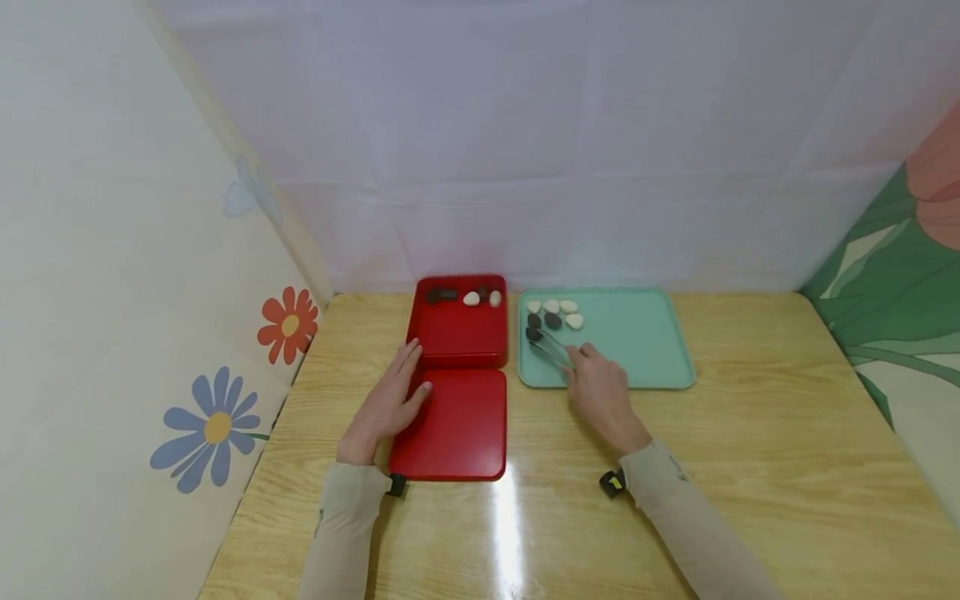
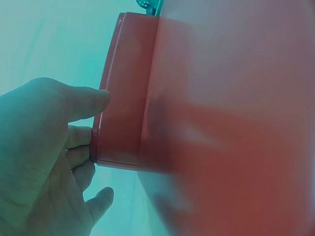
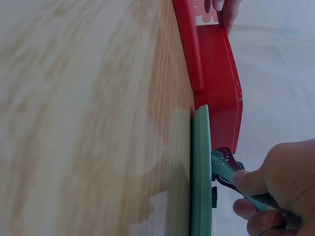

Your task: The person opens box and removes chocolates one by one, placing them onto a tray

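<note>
My right hand grips a pair of metal tongs over the left part of the mint-green tray. In the right wrist view, the perforated heads of the tongs stand close over the tray. Their tips are at a dark stone, one of several dark and white stones grouped in the tray's upper left. My left hand, fingers mostly extended, lies along the left side of the red box. In the left wrist view, its fingertips are right at the box wall.
Inside the red box, a black object, white stones and something small and dark lie along the back. A flat red lid lies in front of the box on the wooden table. A white cloth wall rises behind.
</note>
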Motion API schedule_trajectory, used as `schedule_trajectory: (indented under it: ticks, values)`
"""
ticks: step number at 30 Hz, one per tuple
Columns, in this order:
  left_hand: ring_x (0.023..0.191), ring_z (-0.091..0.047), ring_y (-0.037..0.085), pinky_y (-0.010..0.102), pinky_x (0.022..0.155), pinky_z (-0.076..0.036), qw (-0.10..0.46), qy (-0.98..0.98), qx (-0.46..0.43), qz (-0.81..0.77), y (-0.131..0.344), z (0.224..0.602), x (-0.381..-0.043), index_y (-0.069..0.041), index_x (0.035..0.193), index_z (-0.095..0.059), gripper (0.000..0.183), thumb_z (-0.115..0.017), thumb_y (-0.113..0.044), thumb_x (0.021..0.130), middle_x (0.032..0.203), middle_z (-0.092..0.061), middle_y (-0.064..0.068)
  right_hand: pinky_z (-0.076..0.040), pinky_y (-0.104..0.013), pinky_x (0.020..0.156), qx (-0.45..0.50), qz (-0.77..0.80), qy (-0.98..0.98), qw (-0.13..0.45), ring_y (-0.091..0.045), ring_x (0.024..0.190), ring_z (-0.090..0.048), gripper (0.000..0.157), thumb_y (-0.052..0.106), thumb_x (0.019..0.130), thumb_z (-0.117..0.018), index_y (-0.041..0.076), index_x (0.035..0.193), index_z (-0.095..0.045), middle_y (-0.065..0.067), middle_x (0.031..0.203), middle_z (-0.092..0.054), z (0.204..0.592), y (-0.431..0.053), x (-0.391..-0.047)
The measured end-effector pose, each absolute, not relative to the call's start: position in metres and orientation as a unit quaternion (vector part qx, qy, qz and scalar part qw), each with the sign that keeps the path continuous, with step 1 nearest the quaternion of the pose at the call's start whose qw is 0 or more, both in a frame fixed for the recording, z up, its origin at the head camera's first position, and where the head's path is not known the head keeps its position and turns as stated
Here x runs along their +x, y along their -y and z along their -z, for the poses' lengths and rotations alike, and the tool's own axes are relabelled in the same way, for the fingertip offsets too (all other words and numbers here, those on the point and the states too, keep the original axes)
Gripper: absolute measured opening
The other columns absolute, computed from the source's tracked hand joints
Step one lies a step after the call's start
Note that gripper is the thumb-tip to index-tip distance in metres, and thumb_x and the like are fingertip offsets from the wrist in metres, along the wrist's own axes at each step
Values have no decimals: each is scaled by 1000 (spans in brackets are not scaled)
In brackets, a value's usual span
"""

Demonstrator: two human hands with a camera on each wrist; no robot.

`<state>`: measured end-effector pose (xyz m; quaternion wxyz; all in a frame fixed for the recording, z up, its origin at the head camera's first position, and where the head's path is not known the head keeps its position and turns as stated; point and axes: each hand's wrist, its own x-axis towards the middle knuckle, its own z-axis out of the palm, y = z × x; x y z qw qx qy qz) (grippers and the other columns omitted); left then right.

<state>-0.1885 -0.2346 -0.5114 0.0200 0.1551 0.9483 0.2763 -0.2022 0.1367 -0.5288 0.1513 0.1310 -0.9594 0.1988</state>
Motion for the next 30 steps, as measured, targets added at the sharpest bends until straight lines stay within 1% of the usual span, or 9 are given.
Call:
schedule_trajectory:
  ticks: [10, 17, 22, 30]
  values:
    - [167, -9, 39, 61, 130, -26, 18, -948, 153, -277, 235, 514, -188, 1, 169, -21, 75, -60, -21, 110, 180, -14, 15, -57, -42, 54, 131, -206, 961, 132, -26, 65, -64, 36, 20, 103, -72, 0, 134, -72, -15, 100, -70, 529, -137, -199]
    - [167, -8, 38, 61, 130, -25, 17, -948, 156, -277, 235, 515, -188, 1, 169, -21, 75, -60, -21, 110, 180, -14, 15, -59, -44, 55, 138, -205, 958, 145, -29, 66, -67, 35, 20, 102, -74, 0, 130, -73, -15, 100, -72, 529, -136, -197]
    - [167, -8, 39, 61, 130, -25, 15, -947, 158, -279, 235, 515, -189, 1, 169, -20, 74, -59, -22, 110, 180, -14, 15, -59, -43, 56, 141, -205, 957, 150, -28, 68, -68, 35, 19, 100, -76, -1, 129, -74, -15, 100, -73, 528, -137, -194]
    - [167, -8, 39, 61, 130, -25, 17, -948, 156, -277, 235, 515, -190, 1, 169, -20, 75, -60, -21, 110, 180, -14, 15, -57, -41, 53, 143, -207, 956, 150, -25, 65, -65, 34, 19, 100, -77, 0, 129, -75, -13, 98, -72, 527, -138, -191]
